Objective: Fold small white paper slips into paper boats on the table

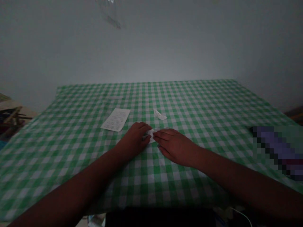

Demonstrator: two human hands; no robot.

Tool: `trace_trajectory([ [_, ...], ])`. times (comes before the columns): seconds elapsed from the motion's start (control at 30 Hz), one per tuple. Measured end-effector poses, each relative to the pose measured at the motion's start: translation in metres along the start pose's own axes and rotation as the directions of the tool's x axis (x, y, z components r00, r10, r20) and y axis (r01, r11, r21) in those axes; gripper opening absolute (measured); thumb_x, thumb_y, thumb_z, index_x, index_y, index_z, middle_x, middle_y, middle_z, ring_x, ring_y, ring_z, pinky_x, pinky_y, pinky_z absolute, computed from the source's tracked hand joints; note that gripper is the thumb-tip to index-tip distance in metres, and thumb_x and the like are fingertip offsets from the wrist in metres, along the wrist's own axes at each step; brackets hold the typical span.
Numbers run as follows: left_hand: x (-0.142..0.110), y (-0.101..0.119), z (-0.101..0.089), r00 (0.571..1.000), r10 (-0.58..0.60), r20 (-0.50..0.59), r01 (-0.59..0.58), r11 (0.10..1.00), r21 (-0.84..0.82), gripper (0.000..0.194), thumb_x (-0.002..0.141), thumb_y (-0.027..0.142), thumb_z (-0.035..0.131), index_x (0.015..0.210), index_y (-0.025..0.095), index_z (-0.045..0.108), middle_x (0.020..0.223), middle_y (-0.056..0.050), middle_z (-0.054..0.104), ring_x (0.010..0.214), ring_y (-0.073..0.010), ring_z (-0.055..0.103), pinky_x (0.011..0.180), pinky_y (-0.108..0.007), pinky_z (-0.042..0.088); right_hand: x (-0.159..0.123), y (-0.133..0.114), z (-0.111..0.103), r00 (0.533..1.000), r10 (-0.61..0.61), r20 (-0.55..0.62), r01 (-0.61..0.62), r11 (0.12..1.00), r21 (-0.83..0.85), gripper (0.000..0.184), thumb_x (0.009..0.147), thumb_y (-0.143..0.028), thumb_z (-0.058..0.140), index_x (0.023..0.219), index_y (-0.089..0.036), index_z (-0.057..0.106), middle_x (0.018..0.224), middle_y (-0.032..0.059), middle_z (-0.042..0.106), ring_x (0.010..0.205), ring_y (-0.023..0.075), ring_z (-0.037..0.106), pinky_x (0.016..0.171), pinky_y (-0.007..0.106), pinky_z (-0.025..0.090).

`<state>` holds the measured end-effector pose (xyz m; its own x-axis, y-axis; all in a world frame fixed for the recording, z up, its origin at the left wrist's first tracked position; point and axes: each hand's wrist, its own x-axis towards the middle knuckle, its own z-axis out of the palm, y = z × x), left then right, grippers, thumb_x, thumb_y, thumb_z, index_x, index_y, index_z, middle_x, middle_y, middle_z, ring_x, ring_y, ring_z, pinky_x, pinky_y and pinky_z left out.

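A small white piece of paper [151, 134] lies on the table in front of me, partly covered by both hands. My left hand [137, 137] curls at its left side, with thumb and fingertips closed on the paper. From the right, my right hand [176, 145] rests low over the paper's right part. Its fingers are stretched out flat, their tips on the paper, and the thumb side stands apart. How the paper is folded under the fingers cannot be made out.
A larger printed sheet [116, 119] lies left of my hands. Beyond them is a small creased paper scrap [160, 115]. A green and white checked tablecloth [201, 104] covers the table, which meets a pale wall [151, 47]. A blurred-out dark-edged object [276, 148] lies at the right.
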<state>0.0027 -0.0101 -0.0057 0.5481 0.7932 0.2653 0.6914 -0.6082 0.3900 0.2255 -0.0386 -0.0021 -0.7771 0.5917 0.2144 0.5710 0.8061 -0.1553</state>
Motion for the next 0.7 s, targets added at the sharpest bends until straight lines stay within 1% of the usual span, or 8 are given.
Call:
trace_trajectory([
  [0.07,-0.001,-0.002,0.000,1.000,0.015,0.008,-0.015,1.000,-0.012,0.027,0.090,0.019,0.059,0.118,0.016,0.062,0.116,-0.009,0.065,0.111,-0.0224,0.057,0.101,-0.040,0.048,0.000,0.000,0.000,1.000,-0.002,0.012,0.002,1.000,-0.015,0.043,0.100,-0.024,0.042,0.136,-0.007,0.056,0.142,0.0156,0.056,0.131,0.0278,0.050,0.113,0.046,0.039],
  [0.17,0.000,-0.003,-0.002,0.999,0.005,0.034,-0.005,1.000,-0.027,0.029,0.091,0.017,0.058,0.120,0.016,0.062,0.117,-0.008,0.066,0.112,-0.0212,0.058,0.102,-0.039,0.048,0.001,-0.001,-0.001,1.000,-0.002,0.028,0.003,1.000,-0.031,0.044,0.101,-0.025,0.041,0.138,-0.005,0.054,0.143,0.0160,0.055,0.132,0.0286,0.049,0.114,0.046,0.037],
  [0.27,0.001,-0.003,-0.005,0.999,0.003,0.049,-0.001,0.999,-0.034,0.029,0.091,0.017,0.059,0.120,0.015,0.063,0.117,-0.008,0.067,0.112,-0.0209,0.059,0.101,-0.039,0.049,0.000,-0.001,-0.001,0.999,-0.001,0.038,0.002,1.000,-0.032,0.045,0.101,-0.028,0.041,0.139,-0.006,0.053,0.145,0.0153,0.054,0.133,0.0287,0.048,0.115,0.047,0.036],
  [0.43,0.002,-0.009,-0.003,0.997,0.041,0.063,-0.038,0.999,-0.038,0.029,0.093,0.017,0.057,0.122,0.014,0.062,0.118,-0.009,0.067,0.113,-0.0209,0.059,0.102,-0.040,0.049,-0.001,-0.002,0.000,0.999,0.006,0.044,-0.005,1.000,-0.021,0.047,0.102,-0.029,0.039,0.141,-0.007,0.051,0.148,0.0154,0.051,0.136,0.0285,0.044,0.115,0.049,0.034],
  [0.53,0.005,-0.015,0.000,0.995,0.079,0.064,-0.078,0.997,-0.023,0.030,0.095,0.017,0.053,0.124,0.015,0.061,0.121,-0.010,0.067,0.116,-0.0213,0.058,0.104,-0.041,0.048,0.000,-0.003,-0.001,0.999,0.036,0.041,-0.037,0.999,0.022,0.047,0.100,-0.030,0.043,0.142,-0.009,0.050,0.148,0.0153,0.051,0.136,0.0283,0.044,0.114,0.051,0.034],
  [0.63,0.008,-0.020,0.002,0.989,0.121,0.089,-0.121,0.993,-0.007,0.030,0.096,0.016,0.050,0.124,0.016,0.062,0.121,-0.009,0.068,0.116,-0.0215,0.059,0.104,-0.042,0.047,0.001,-0.002,-0.001,0.995,0.089,0.034,-0.091,0.994,0.067,0.047,0.099,-0.031,0.045,0.142,-0.012,0.050,0.146,0.0138,0.052,0.133,0.0278,0.046,0.113,0.054,0.033],
  [0.7,0.009,-0.021,0.003,0.988,0.131,0.086,-0.131,0.991,-0.006,0.030,0.096,0.016,0.049,0.123,0.017,0.062,0.121,-0.009,0.068,0.117,-0.0216,0.059,0.104,-0.043,0.046,0.002,-0.001,0.000,0.994,0.107,0.027,-0.109,0.990,0.087,0.046,0.099,-0.031,0.046,0.142,-0.014,0.050,0.145,0.0126,0.053,0.132,0.0273,0.047,0.114,0.055,0.032],
])
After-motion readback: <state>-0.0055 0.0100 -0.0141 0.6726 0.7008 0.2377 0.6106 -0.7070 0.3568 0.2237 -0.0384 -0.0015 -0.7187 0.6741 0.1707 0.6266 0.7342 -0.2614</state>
